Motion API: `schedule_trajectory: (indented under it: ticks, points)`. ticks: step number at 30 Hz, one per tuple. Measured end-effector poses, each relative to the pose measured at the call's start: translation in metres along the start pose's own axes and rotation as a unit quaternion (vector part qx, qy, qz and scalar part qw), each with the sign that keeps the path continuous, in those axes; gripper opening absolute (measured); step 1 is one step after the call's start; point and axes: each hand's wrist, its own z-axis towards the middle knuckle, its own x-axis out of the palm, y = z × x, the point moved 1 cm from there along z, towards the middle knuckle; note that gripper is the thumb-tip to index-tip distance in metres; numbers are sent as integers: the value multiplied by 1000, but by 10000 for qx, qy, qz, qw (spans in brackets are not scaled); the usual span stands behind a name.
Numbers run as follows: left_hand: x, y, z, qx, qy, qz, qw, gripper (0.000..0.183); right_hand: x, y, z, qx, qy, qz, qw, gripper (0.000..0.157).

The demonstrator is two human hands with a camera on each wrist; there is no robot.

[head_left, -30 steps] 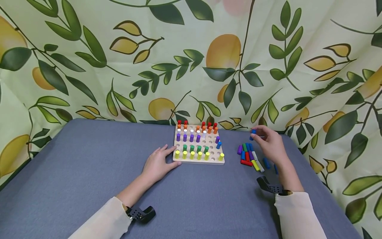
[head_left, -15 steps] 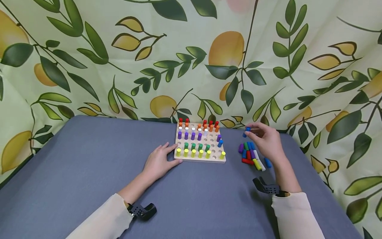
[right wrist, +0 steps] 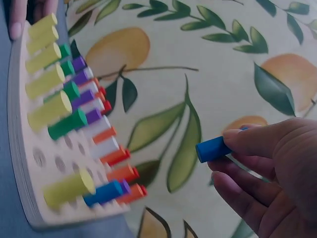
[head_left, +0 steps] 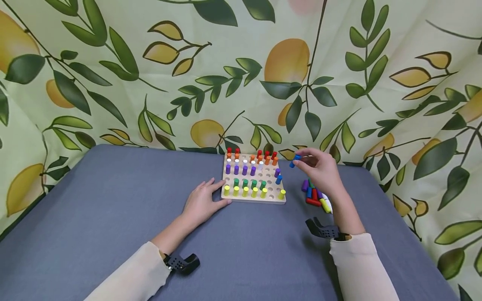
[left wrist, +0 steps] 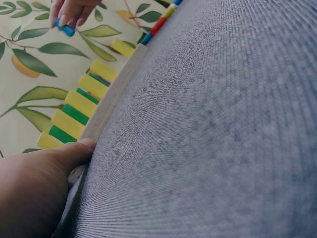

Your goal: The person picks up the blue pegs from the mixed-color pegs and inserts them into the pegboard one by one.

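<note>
A wooden pegboard stands at the table's far side, bearing rows of yellow, green, purple, white, orange and red pegs. One blue peg stands near its right edge; several holes show bare. My left hand rests at the front left corner, fingers extended, the thumb touching the front edge. Right of the board and above the table, my right hand pinches a blue peg between thumb and fingers. The peg is tilted, with its near end jutting out from the fingertips.
Loose pegs lie in a group right of the board, among them a red peg, a yellow peg and a purple peg. My right hand and forearm hide part of that group. A patterned curtain hangs behind the table.
My right hand has moved left with the blue peg, from over the loose pegs toward the board, and the peg has tilted. My left hand stays at the board's corner. The head view has shifted slightly.
</note>
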Motion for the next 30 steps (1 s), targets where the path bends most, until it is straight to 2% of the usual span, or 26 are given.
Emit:
schedule_trajectory:
  ticks: [7, 19, 30]
  points:
    - [2, 0, 0, 5, -78, 10, 10000, 67, 24, 8, 11, -103, 239, 44, 9997, 27]
    - [4, 3, -1, 13, -132, 48, 9999, 66, 42, -9, 9, -164, 409, 181, 9989, 25]
    - [4, 1, 1, 37, -121, 74, 9999, 66, 53, -18, 10, 12, 533, -7, 9986, 26]
